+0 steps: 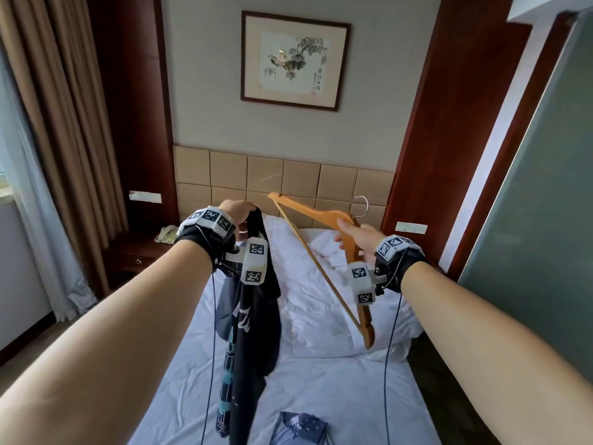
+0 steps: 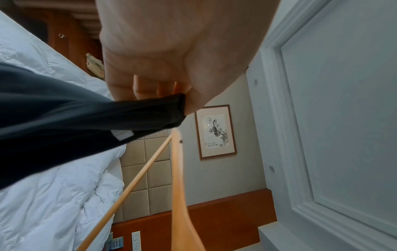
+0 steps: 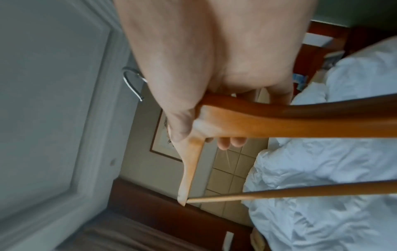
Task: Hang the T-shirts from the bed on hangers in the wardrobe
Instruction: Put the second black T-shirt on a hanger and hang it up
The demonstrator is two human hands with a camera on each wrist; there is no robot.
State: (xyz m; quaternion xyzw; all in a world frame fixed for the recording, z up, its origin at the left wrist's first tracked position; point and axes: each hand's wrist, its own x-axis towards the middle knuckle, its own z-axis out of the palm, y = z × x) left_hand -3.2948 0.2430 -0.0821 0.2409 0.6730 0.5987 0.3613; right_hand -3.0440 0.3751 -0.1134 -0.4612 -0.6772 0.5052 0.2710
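My left hand (image 1: pixel 239 208) pinches the black T-shirt (image 1: pixel 248 319) by its upper edge, and it hangs limp over the bed (image 1: pixel 337 390): soft, light, shapeless, best taken at the neck opening. My right hand (image 1: pixel 356 236) is clenched round the wooden hanger (image 1: pixel 316 216) at its centre below the hook; it is stiff and light. A second folded T-shirt (image 1: pixel 300 428) lies on the sheet.

Both bare forearms are stretched forward and raised toward twelve o'clock, marker-tagged bands worn at the wrists. The left hand (image 1: pixel 236 209) is held at eleven o'clock, its fingers (image 2: pixel 139 88) curled in a pinch. The right hand (image 1: pixel 356 236), at one o'clock, is closed in a grip with the thumb pressed on top.
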